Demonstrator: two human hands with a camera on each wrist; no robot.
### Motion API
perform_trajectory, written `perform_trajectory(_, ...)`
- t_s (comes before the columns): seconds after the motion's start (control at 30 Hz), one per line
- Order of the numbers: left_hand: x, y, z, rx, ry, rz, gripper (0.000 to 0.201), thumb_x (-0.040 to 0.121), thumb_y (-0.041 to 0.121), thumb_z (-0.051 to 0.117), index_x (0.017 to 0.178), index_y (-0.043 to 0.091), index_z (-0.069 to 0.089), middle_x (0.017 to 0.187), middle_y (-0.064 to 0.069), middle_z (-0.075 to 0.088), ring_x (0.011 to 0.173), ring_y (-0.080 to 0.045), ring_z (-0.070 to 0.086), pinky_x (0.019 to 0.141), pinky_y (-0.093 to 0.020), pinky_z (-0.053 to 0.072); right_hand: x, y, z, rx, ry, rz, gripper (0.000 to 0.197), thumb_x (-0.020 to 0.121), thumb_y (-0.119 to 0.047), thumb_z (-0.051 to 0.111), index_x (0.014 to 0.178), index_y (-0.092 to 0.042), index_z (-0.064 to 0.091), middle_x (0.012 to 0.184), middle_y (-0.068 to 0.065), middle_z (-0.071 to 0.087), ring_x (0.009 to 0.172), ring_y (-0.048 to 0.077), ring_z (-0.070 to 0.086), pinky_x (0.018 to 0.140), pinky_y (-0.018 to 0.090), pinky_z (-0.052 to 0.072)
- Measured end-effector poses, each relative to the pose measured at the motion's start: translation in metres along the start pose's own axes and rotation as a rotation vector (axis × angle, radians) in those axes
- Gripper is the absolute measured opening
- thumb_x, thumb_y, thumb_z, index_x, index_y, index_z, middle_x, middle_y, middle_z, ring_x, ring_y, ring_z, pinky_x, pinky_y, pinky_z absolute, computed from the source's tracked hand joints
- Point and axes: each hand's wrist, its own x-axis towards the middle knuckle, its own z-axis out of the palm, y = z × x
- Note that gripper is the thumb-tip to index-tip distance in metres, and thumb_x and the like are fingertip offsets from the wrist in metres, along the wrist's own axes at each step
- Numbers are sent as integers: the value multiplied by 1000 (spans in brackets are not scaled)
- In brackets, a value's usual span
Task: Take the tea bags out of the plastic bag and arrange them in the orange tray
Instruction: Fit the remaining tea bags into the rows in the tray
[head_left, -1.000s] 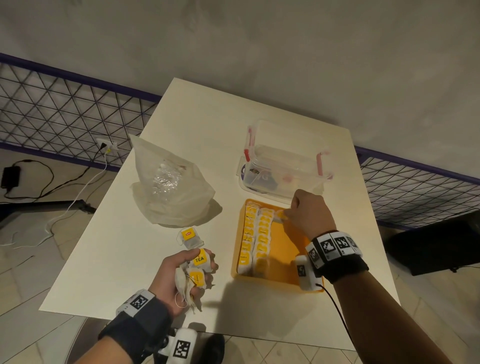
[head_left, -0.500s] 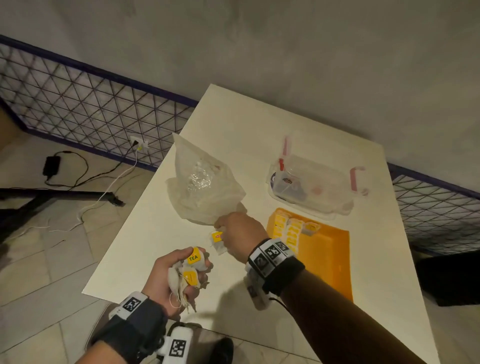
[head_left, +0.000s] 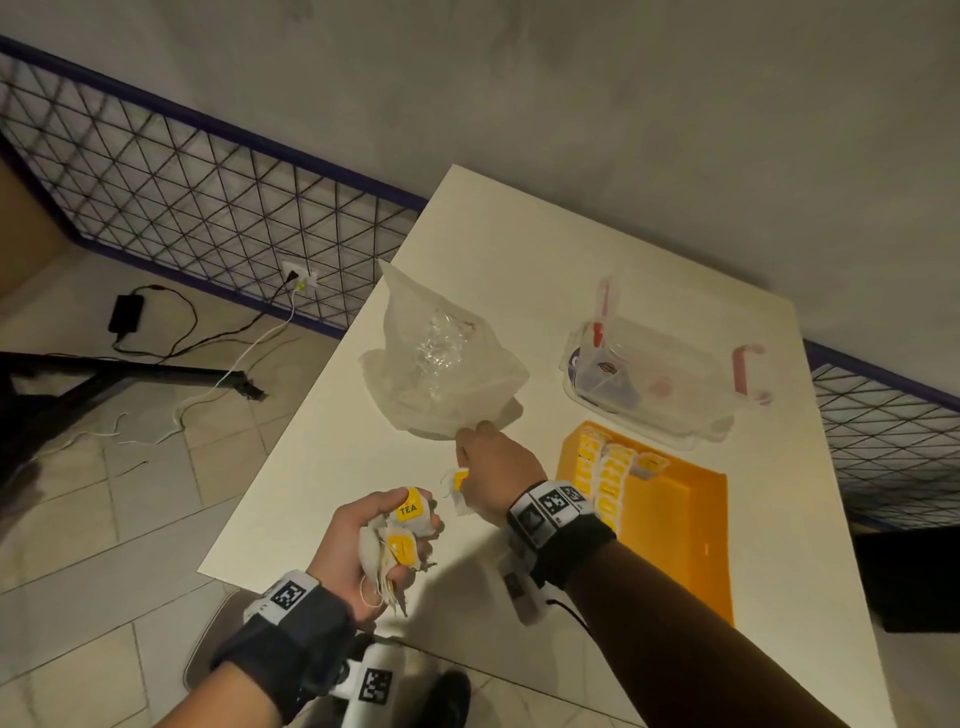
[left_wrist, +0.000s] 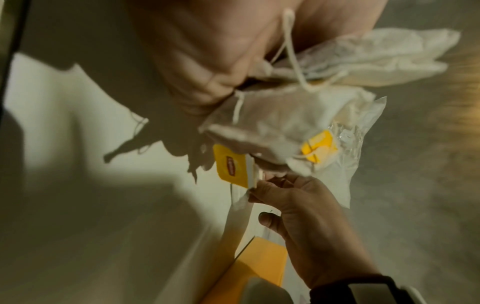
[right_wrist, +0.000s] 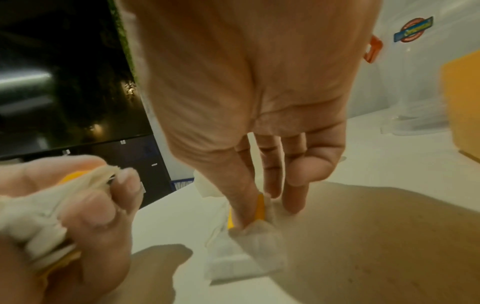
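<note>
My left hand (head_left: 387, 540) grips a bunch of tea bags (head_left: 402, 530) with yellow tags and hanging strings, just above the near edge of the table. My right hand (head_left: 480, 465) reaches down beside it and pinches a single tea bag (head_left: 459, 491) by its yellow tag (right_wrist: 259, 207), and the paper pouch (right_wrist: 249, 244) lies on the table. The crumpled clear plastic bag (head_left: 441, 374) lies just beyond that hand. The orange tray (head_left: 685, 530) sits to the right and holds rows of tea bags (head_left: 605, 475) along its left side.
A clear lidded container with red clips (head_left: 660, 374) stands behind the tray. The white table (head_left: 545, 270) ends close to my left hand. On the floor to the left are a wire fence (head_left: 182, 192), cables and a black stand.
My right hand left the orange tray, crossed left to the loose tea bag near the plastic bag and took hold of it. My left hand keeps its bunch. The head view swung left.
</note>
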Motion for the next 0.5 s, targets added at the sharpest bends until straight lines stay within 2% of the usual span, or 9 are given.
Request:
perform_trajectory(0.1, 0, 1, 1, -9, -5, -8, 36, 74, 24, 72, 104, 7, 59, 88, -16, 51, 55, -22, 47, 35, -22, 43, -2, 2, -6, 99, -2, 13, 12, 85, -5, 50, 91, -15, 54, 103, 9, 59, 85, 24, 52, 71, 36, 45)
perform_trajectory(0.17, -1, 2, 4, -1, -7, -7, 35, 74, 24, 71, 102, 6, 60, 87, -16, 51, 54, -22, 48, 34, -22, 43, -6, 6, -12, 213, 41, 47, 10, 85, -6, 51, 80, -12, 57, 95, 8, 66, 85, 25, 61, 71, 38, 51)
perform_trajectory(0.23, 0, 2, 4, 7, -1, -6, 34, 75, 24, 70, 102, 6, 60, 86, -15, 52, 54, -21, 47, 34, -21, 42, -11, 12, -19, 301, 91, 50, 10, 84, -7, 56, 79, -11, 64, 86, 4, 69, 83, 22, 65, 74, 38, 55)
perform_trajectory(0.27, 1, 2, 4, 9, 1, -10, 35, 75, 24, 70, 103, 6, 59, 87, -15, 52, 54, -21, 46, 34, -21, 42, -15, 16, -23, 337, 113, 41, 9, 83, -7, 59, 79, -11, 67, 83, 3, 70, 81, 19, 64, 72, 35, 54)
perform_trajectory(0.37, 4, 1, 7, 0, 3, -44, 35, 75, 24, 71, 103, 7, 59, 87, -14, 51, 55, -19, 44, 34, -21, 41, -30, 28, -42, 466, 192, 16, 11, 80, -4, 66, 76, -14, 69, 74, -2, 69, 68, 4, 59, 57, 13, 44)
perform_trajectory(0.4, 5, 1, 9, 2, 15, -53, 34, 73, 24, 72, 101, 7, 61, 86, -14, 53, 53, -19, 45, 35, -20, 40, -34, 32, -49, 498, 217, 13, 15, 81, -2, 64, 78, -15, 68, 71, -4, 68, 66, 1, 59, 58, 12, 43)
perform_trajectory(0.43, 5, 0, 13, 11, 33, -60, 33, 71, 24, 74, 97, 8, 63, 84, -13, 55, 51, -19, 46, 35, -18, 38, -38, 37, -55, 499, 232, 15, 17, 83, 0, 61, 82, -15, 68, 71, -5, 68, 68, 2, 63, 62, 15, 47)
perform_trajectory(0.5, 8, -3, 20, 31, 57, -71, 31, 66, 23, 76, 92, 9, 66, 82, -13, 57, 50, -18, 47, 35, -17, 33, -45, 47, -65, 440, 253, 27, 19, 85, 0, 55, 90, -12, 68, 79, 0, 72, 79, 13, 69, 73, 28, 55)
